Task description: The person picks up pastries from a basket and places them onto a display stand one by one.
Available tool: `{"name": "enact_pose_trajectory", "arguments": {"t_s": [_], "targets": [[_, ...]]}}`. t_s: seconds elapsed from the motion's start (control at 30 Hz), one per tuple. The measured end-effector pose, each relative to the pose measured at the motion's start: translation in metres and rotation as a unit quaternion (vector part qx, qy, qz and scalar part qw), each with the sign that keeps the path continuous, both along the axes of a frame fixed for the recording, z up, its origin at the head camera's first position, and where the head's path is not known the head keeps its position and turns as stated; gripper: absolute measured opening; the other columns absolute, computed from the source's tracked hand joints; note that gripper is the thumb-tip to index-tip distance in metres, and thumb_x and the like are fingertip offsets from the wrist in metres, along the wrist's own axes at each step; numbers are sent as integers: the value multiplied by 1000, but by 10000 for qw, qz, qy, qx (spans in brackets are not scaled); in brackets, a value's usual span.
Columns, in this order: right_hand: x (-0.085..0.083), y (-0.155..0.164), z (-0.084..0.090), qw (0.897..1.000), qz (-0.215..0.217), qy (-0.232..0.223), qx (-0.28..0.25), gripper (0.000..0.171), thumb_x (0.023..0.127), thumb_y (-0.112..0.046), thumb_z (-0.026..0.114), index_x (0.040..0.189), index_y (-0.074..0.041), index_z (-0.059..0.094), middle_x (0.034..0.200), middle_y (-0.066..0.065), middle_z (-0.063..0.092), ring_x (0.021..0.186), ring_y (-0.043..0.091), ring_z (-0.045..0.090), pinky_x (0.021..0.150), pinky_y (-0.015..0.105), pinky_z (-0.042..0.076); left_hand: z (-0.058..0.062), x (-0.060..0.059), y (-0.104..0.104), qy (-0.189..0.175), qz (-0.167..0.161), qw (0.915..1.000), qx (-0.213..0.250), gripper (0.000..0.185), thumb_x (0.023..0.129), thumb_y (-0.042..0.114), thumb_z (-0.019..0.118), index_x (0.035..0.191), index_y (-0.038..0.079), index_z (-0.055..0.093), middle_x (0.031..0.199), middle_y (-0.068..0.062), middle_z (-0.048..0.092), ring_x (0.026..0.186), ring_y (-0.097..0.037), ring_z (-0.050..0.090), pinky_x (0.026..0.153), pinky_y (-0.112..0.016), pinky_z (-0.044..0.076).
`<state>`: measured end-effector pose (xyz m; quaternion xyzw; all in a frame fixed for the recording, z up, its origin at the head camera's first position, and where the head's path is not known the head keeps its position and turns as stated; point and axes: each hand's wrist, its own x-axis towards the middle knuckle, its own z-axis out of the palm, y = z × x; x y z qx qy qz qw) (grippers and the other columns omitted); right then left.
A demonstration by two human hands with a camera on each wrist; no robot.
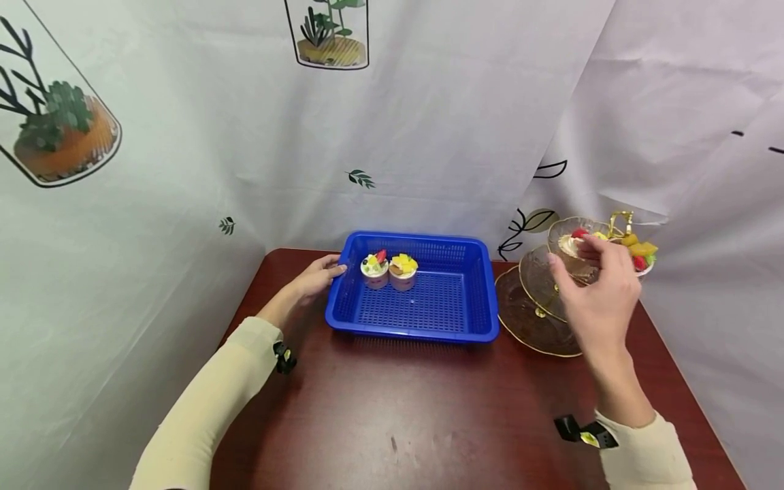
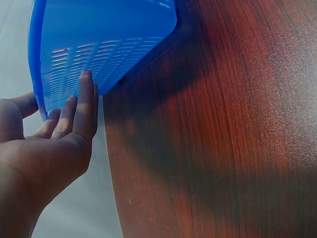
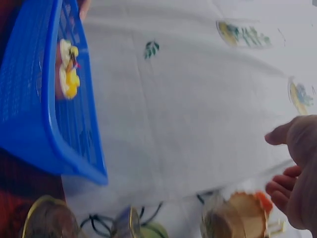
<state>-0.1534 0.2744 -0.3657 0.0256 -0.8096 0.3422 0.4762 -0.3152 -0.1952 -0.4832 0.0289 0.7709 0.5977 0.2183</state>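
Note:
My left hand (image 1: 315,275) grips the left rim of a blue plastic basket (image 1: 422,333), fingers along its outer wall and thumb over the edge in the left wrist view. Inside, toward the left, two fruit-topped dessert cups (image 1: 375,271) stand side by side. My right hand (image 1: 603,289) is raised in front of a tiered glass stand (image 1: 520,320) with gold rims, thumb and fingers apart. Near its fingertips, a cream-topped dessert cup (image 1: 569,246) sits on the top tier, partly hidden by the hand. Another dessert cup with orange fruit (image 1: 640,252) shows behind the fingers.
Dark red wooden table (image 1: 392,408) lies under everything. A pale printed curtain (image 1: 429,150) hangs close behind the basket and stand. The stand's gold handle (image 1: 621,219) rises beside the cups, and its lower tiers reach close to the basket's right side.

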Motion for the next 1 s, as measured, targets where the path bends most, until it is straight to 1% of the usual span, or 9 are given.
{"name": "enact_pose_trajectory", "arguments": {"t_s": [0.03, 0.1, 0.2, 0.27, 0.37, 0.53, 0.57, 0.7, 1.0], "targets": [[-2, -5, 0, 9997, 198, -39, 116, 50, 81, -16, 92, 123, 4, 72, 108, 23, 71, 98, 33, 65, 89, 16, 39, 0, 0, 0, -5, 16, 10000, -22, 54, 115, 25, 48, 162, 4, 32, 154, -23, 50, 132, -40, 58, 109, -55, 50], [-8, -17, 0, 9970, 665, -202, 333, 50, 81, -16, 92, 123, 3, 72, 109, 21, 72, 99, 37, 67, 91, 19, 41, 1, -1, 0, 4, 28, 10000, -83, 54, 115, 26, 48, 162, 4, 33, 153, -22, 50, 132, -40, 58, 109, -55, 50], [-23, -35, -5, 9872, 1380, -601, 529, 52, 83, -16, 91, 128, 0, 71, 117, 16, 73, 105, 35, 68, 95, 25, 47, 2, -1, 1, 59, 77, 9999, -139, 53, 115, 26, 49, 161, 4, 34, 152, -22, 51, 132, -40, 58, 109, -56, 50], [-35, -46, -9, 9793, 1765, -846, 523, 54, 84, -18, 91, 132, -3, 70, 124, 12, 72, 111, 32, 68, 97, 31, 51, 3, -1, 1, 109, 48, 9998, -180, 54, 115, 26, 48, 161, 4, 34, 152, -23, 51, 133, -40, 58, 110, -56, 49], [-53, -59, -14, 9684, 2151, -1161, 486, 56, 87, -24, 90, 135, -6, 69, 130, 8, 70, 118, 29, 66, 95, 40, 56, 3, -1, 2, 111, 22, 9997, -208, 54, 115, 25, 48, 162, 3, 33, 152, -23, 51, 132, -40, 58, 110, -56, 49], [-79, -77, -20, 9525, 2614, -1530, 318, 58, 89, -26, 88, 138, -4, 66, 131, 12, 69, 121, 31, 66, 103, 50, 53, 4, -1, 2, 23, 50, 9998, -193, 53, 115, 25, 48, 162, 3, 33, 152, -23, 51, 132, -40, 59, 109, -56, 50], [-84, -81, -22, 9488, 2708, -1598, 293, 59, 89, -26, 88, 139, -3, 65, 131, 14, 68, 123, 31, 65, 107, 51, 50, 4, -1, 2, 21, 62, 9998, -173, 53, 115, 25, 48, 161, 3, 34, 152, -23, 51, 132, -40, 59, 109, -56, 50], [-104, -93, -32, 9343, 2980, -1945, 192, 62, 92, -28, 86, 142, -1, 62, 133, 17, 66, 125, 33, 63, 110, 52, 49, 5, 0, 2, 75, 105, 9998, -164, 53, 115, 25, 48, 161, 3, 34, 153, -23, 51, 133, -41, 58, 110, -57, 49], [-138, -115, -65, 8999, 3193, -2961, 242, 69, 95, -38, 81, 148, -3, 56, 139, 15, 61, 130, 38, 59, 111, 55, 46, 3, 1, 3, 77, 78, 9997, -212, 54, 115, 23, 48, 162, 1, 32, 155, -25, 49, 136, -42, 56, 112, -57, 47]]}}
